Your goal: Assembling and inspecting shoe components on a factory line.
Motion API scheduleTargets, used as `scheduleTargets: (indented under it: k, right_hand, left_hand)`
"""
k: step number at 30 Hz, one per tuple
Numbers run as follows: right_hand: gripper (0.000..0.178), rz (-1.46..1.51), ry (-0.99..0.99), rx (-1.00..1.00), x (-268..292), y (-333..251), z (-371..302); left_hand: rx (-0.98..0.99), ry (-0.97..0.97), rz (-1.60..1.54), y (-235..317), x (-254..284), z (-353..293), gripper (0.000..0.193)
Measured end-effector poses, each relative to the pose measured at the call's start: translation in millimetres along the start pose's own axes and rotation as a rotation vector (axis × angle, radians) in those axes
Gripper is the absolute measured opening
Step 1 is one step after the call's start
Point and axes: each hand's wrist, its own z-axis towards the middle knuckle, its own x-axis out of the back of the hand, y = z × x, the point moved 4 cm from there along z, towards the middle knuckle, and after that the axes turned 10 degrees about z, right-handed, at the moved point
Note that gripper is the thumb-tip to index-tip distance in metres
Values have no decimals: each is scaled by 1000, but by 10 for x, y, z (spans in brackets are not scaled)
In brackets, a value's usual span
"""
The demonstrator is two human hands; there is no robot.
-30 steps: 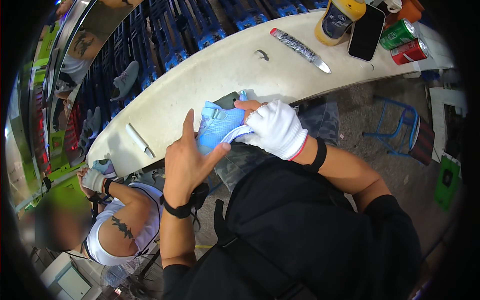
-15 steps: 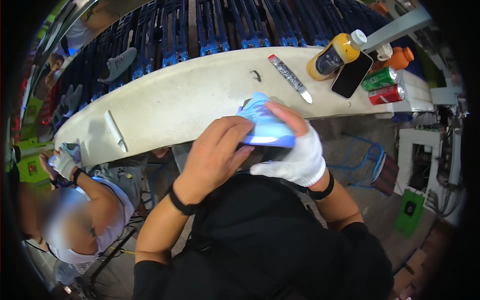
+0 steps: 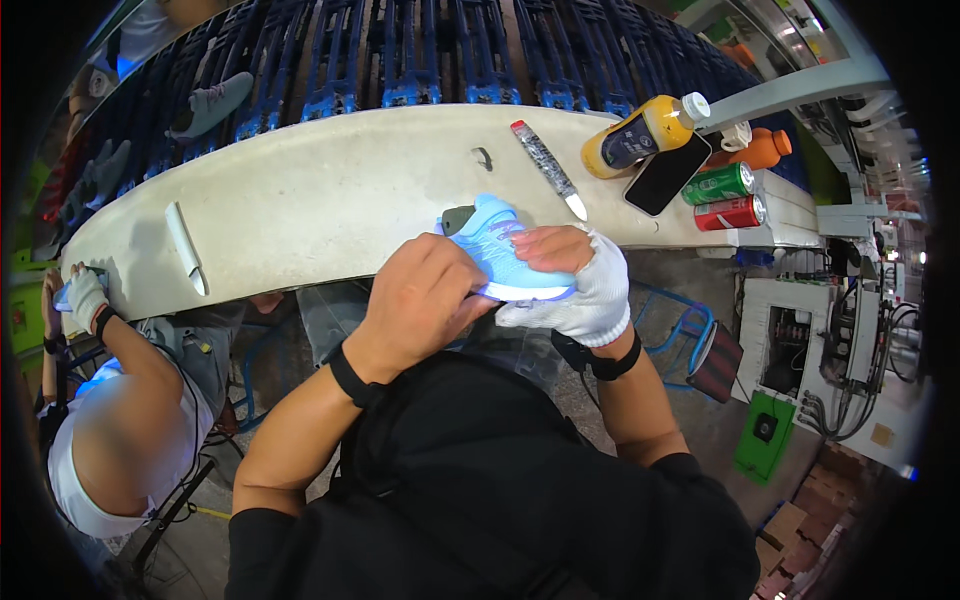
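Between my two hands is a light blue sneaker (image 3: 505, 262) with a white sole edge and a dark patch at its collar. It is held at the near edge of the table, its collar toward the far side. My left hand (image 3: 425, 292), bare, grips the sneaker's left side near the sole with curled fingers. A white knit glove with bare fingertips covers my right hand (image 3: 585, 280), which is wrapped round the other side, fingers lying on the upper. The sneaker's underside is hidden.
On the pale table (image 3: 330, 180) lie a white-handled knife (image 3: 185, 250), a patterned marker-like tool (image 3: 548, 168) and a dark scrap (image 3: 483, 158). At right stand a juice bottle (image 3: 640, 137), phone (image 3: 668, 175) and cans (image 3: 722, 185). Beyond runs a blue slatted conveyor (image 3: 405, 60). A co-worker (image 3: 150, 420) sits left.
The whole view has shifted, so the table items appear further left. The sneaker has tipped in my hands, and its collar and upper show more plainly. Both hands keep hold of it.
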Motion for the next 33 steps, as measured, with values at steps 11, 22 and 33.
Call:
scheduleTargets:
  k: [11, 22, 33]
  right_hand:
    - [50, 533, 626, -219, -216, 227, -55]
    - [101, 192, -28, -142, -591, 89, 809]
    - [46, 713, 529, -120, -830, 548, 772]
  left_hand:
    - [69, -305, 270, -243, 495, -115, 64]
    - [202, -245, 16, -423, 819, 402, 72]
    - [511, -302, -43, -586, 774, 497, 71]
